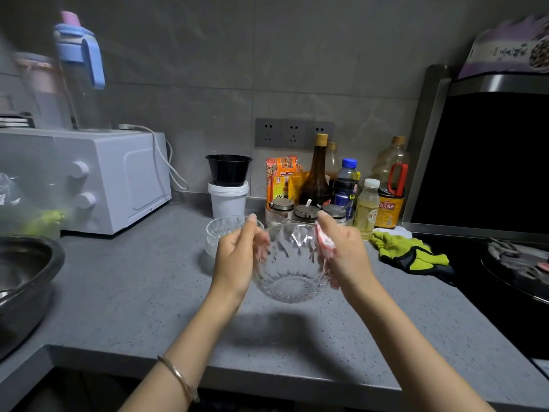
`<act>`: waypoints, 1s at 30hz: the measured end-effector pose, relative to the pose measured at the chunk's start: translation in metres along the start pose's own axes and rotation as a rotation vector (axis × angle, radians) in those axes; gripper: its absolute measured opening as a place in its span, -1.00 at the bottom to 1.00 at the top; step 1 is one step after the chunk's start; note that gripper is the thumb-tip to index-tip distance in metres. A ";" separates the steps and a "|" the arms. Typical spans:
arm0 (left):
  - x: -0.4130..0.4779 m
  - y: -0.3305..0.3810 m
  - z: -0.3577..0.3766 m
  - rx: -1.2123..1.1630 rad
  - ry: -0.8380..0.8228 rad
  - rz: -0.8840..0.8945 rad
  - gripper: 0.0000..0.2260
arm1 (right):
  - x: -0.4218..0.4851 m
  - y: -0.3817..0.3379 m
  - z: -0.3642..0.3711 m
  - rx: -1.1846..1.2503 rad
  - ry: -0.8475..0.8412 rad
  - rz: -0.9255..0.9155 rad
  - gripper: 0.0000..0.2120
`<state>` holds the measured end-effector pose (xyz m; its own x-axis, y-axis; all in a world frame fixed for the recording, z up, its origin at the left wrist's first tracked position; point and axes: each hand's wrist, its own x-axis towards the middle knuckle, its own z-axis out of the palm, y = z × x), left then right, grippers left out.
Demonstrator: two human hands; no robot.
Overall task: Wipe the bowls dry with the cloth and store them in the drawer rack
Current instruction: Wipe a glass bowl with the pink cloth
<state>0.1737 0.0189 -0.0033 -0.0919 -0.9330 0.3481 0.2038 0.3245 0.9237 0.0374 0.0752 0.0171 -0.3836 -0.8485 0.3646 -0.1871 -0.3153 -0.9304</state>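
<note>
head view: the left hand (237, 257) grips the left rim of a glass bowl (292, 272), fingers curled over it and thumb up. the right hand (344, 257) pinches a red-and-white cloth (325, 245) against the bowl's right wall. the bowl is held above the grey counter (148, 292). at 11 o'clock from it, just behind the left hand, stacked glass bowls (221, 230) sit on the counter. seasoning bottles (316, 176) stand at 1 o'clock, green gloves (410, 251) lie at 3 o'clock, and a white microwave (113, 179) sits at 10 o'clock.
</note>
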 end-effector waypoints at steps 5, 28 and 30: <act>-0.008 0.001 0.003 0.340 -0.170 0.369 -0.51 | 0.000 0.000 0.009 -0.160 -0.089 -0.211 -0.52; -0.013 -0.006 0.016 -0.356 0.196 -0.169 -0.76 | -0.013 0.025 0.025 0.301 0.155 -0.065 -0.69; -0.013 -0.006 0.015 -0.400 0.167 -0.194 -0.73 | -0.015 0.027 0.024 0.437 0.198 0.144 -0.66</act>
<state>0.1588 0.0310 -0.0111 -0.0145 -0.9933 0.1146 0.5609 0.0868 0.8234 0.0592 0.0689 -0.0146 -0.5495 -0.8132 0.1917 0.2611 -0.3852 -0.8851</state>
